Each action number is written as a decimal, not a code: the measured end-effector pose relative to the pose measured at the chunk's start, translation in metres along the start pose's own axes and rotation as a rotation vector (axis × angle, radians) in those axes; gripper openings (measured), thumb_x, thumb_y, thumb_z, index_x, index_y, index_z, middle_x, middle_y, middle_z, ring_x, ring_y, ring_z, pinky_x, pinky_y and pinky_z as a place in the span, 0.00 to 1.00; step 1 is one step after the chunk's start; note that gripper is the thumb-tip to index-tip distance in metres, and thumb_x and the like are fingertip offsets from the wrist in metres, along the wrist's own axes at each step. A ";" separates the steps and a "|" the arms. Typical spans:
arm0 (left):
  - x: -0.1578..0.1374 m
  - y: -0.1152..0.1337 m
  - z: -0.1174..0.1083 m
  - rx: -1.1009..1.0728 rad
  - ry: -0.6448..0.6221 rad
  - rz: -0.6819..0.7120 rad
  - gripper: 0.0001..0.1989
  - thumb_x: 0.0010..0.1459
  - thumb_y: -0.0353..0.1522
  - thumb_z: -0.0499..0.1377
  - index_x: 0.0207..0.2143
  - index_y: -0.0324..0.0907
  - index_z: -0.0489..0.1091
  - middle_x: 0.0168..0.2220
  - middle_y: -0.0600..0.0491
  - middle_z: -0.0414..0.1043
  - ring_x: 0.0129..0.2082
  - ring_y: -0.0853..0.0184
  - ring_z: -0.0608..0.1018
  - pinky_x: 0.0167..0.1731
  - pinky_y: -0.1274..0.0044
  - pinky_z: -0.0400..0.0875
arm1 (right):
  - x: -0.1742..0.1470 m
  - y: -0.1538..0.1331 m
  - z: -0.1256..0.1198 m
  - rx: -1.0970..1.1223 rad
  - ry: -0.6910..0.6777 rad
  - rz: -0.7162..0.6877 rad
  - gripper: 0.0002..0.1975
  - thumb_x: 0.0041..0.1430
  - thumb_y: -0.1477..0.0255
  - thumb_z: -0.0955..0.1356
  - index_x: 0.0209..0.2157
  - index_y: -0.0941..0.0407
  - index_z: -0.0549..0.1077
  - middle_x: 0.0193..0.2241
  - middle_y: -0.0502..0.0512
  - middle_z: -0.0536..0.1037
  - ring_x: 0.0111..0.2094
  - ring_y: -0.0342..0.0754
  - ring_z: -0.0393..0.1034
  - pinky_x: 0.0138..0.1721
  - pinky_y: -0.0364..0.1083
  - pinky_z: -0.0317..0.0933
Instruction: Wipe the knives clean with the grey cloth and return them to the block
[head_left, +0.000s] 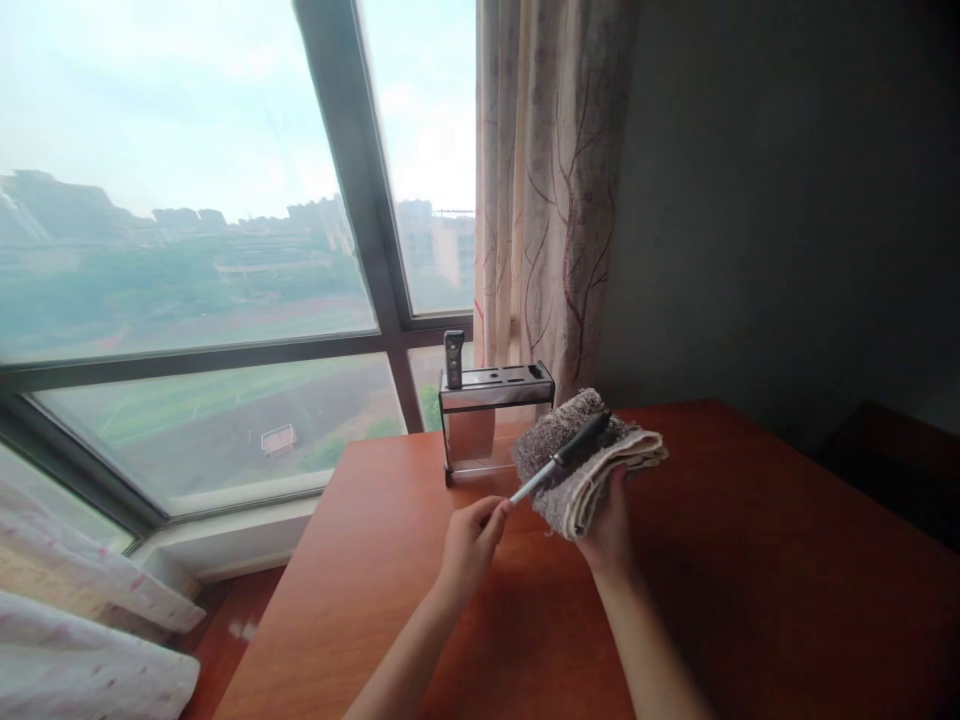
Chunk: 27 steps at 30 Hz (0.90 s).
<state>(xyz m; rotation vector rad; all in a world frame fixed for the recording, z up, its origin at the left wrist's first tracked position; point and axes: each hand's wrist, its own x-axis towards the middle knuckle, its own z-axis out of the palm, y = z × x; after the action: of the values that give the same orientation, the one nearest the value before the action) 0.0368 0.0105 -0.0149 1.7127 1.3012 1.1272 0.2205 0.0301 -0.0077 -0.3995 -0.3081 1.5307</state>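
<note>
A sharpening steel (534, 482) with a dark handle slants up to the right in front of me. My left hand (472, 540) pinches the far end of its pale metal rod. The handle lies against a folded grey-brown towel (559, 430) with frayed cream edges. My right hand (609, 525) is closed around the towel from beneath, and most of its fingers are hidden by the cloth. Just behind stands a clear-sided knife block (495, 385) with a slotted metal top. One dark knife handle (454, 358) sticks up from its left end.
All this is above or on a reddish-brown wooden table (360, 600). A large window (187, 250) borders its left and back sides. Patterned curtains (555, 200) hang behind the knife block, and a pale curtain (90, 660) is at the lower left. A dark wall (765, 220) stands to the right.
</note>
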 end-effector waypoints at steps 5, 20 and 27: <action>0.004 0.001 0.006 -0.318 -0.057 -0.187 0.24 0.55 0.52 0.52 0.21 0.41 0.60 0.15 0.61 0.52 0.16 0.74 0.55 0.18 0.80 0.48 | -0.006 -0.007 -0.006 0.039 -0.040 -0.027 0.17 0.50 0.54 0.70 0.40 0.46 0.76 0.43 0.48 0.80 0.49 0.51 0.70 0.53 0.55 0.61; -0.007 0.009 -0.011 0.757 0.229 0.280 0.10 0.62 0.34 0.51 0.41 0.45 0.71 0.33 0.51 0.73 0.32 0.65 0.74 0.31 0.77 0.61 | 0.009 0.015 0.000 -0.270 0.156 -0.247 0.22 0.46 0.67 0.75 0.46 0.50 0.72 0.41 0.46 0.79 0.45 0.48 0.72 0.47 0.48 0.67; -0.009 0.015 -0.015 0.633 0.217 0.272 0.14 0.64 0.36 0.49 0.35 0.44 0.73 0.26 0.54 0.71 0.24 0.71 0.72 0.26 0.79 0.59 | 0.003 0.014 -0.002 -0.300 0.137 -0.217 0.20 0.47 0.66 0.74 0.44 0.49 0.73 0.39 0.45 0.79 0.42 0.48 0.73 0.42 0.47 0.69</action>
<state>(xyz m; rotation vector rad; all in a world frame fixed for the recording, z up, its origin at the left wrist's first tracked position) 0.0272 -0.0013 0.0018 2.3309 1.7276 1.1479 0.2087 0.0329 -0.0159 -0.6813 -0.4601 1.2405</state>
